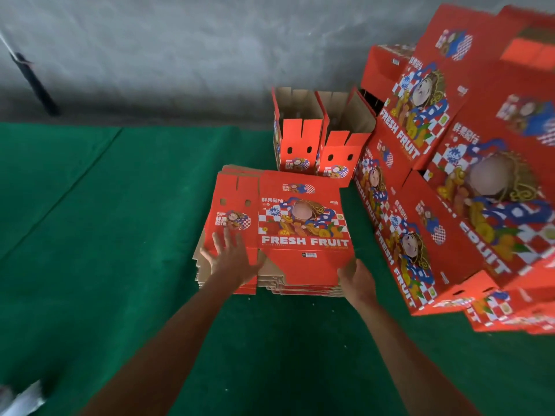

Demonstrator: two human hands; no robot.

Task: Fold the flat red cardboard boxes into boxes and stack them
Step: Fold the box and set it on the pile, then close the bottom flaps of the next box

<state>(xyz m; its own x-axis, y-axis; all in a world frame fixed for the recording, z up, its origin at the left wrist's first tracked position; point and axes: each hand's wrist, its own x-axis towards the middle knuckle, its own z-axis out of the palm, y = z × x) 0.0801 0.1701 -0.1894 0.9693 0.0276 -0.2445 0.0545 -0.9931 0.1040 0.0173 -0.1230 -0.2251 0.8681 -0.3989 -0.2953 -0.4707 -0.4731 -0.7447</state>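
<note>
Top flat box (300, 223): at 12 o'clock from both hands, long axis 9-to-3, print facing up.
Left hand (231, 259): fingers spread over it.
Right hand (357, 280): touches its near edge; grip unclear.

A pile of flat boxes (279, 235) lies on a green mat (120, 235). The left hand (231, 259) hovers over the pile's near left part with fingers (216, 242) spread. The right hand (357, 280) is at the top sheet's near right corner. Behind the pile, two folded boxes (318, 136) stand open-topped, side by side. A stack of boxes (456, 175) rises to the right, before a grey wall (180, 49).
</note>
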